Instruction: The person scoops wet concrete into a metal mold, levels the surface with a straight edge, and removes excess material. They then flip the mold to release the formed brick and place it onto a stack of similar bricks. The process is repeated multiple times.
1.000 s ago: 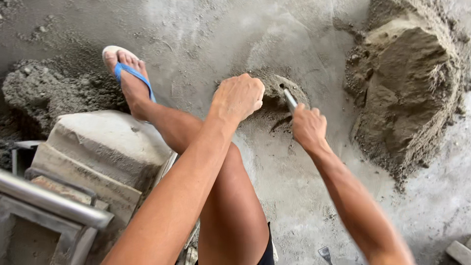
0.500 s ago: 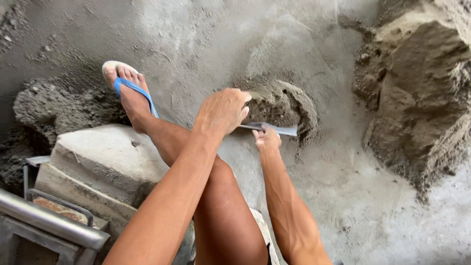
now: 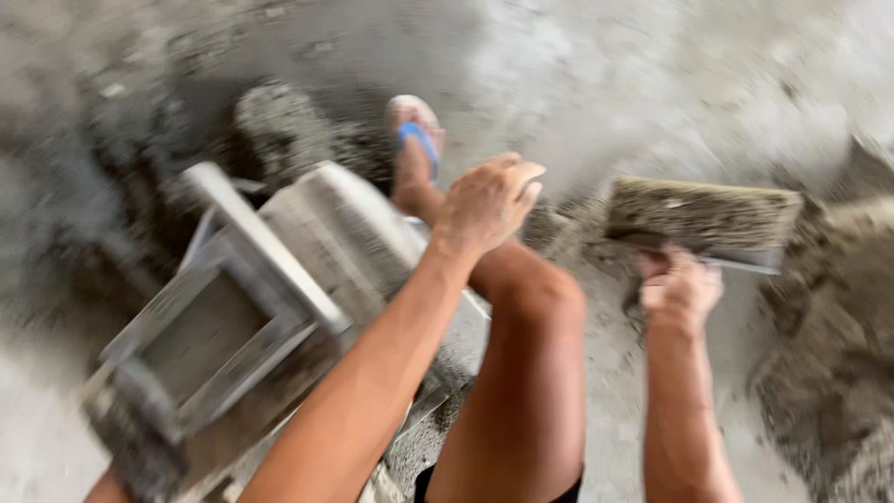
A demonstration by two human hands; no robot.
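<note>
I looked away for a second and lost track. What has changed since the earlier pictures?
The right hand has lifted the trowel out of the small mortar heap; its blade now carries a load of mortar, clear of the ground. The view has swung left, so the mould fills more of it. The left hand still hangs empty over the knee.

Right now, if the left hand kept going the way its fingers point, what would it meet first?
The left hand points up and right, over the knee. The first thing in that line looks like the mortar-loaded trowel in the right hand, though blur makes depth uncertain.
</note>
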